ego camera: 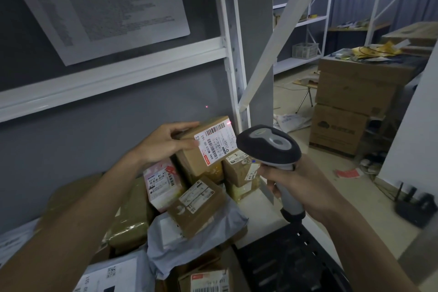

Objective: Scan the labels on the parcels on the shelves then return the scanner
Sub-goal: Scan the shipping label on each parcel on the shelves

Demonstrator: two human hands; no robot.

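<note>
Right hand (305, 187) grips the scanner (272, 149) by its grey handle, head uppermost, nose aimed left toward the brown parcel (201, 149); handle axis runs down and to the right. Left hand (163, 144) holds that parcel by its left side, fingers over the top, thumb on the white label (214, 143), which is tilted toward the scanner. Red light spot at the label's upper right corner, another on the grey wall (118, 114) behind. Parcel sits atop a heap of boxes and mailers on the white shelf (258, 206), close to the upright post (237, 66). Open aisle to the right, stacked cartons (350, 106) beyond.
</note>
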